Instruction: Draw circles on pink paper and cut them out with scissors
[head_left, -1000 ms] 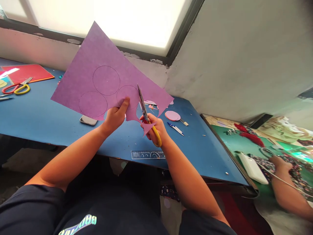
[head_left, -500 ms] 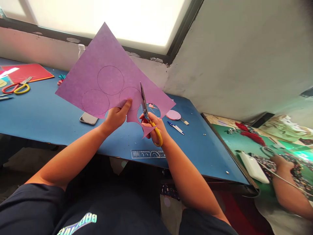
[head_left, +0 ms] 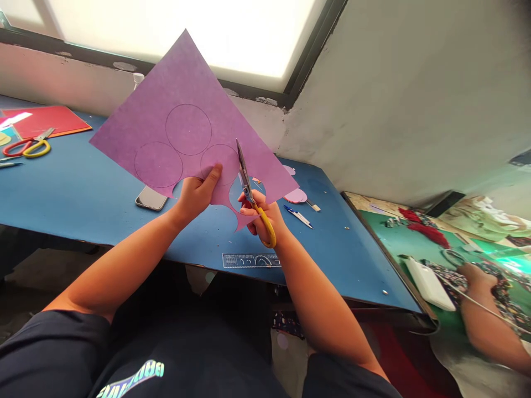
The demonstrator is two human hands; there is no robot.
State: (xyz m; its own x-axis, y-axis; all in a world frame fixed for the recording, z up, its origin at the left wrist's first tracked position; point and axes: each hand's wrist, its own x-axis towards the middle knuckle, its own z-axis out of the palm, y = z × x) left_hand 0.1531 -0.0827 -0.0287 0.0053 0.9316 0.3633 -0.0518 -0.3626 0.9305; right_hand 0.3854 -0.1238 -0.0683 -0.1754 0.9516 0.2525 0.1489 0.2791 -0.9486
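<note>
My left hand (head_left: 198, 194) pinches the lower edge of a purple paper sheet (head_left: 166, 97) held up over the blue table (head_left: 74, 193). Three circles are drawn on the sheet, and round pieces are cut from its bottom edge. My right hand (head_left: 262, 216) grips yellow-handled scissors (head_left: 250, 191), whose blades point up along the rim of the right-hand circle.
A phone (head_left: 151, 198), a clear ruler (head_left: 250, 260), a pen (head_left: 297, 215) and cut pink discs (head_left: 295, 195) lie on the table. A second pair of scissors (head_left: 29, 146) and red paper (head_left: 45, 120) are far left. Another person's hand (head_left: 477, 276) works at the green table on the right.
The purple sheet has turned clockwise and risen slightly in my left hand. The scissors stay at the right-hand circle, shifted a little upward.
</note>
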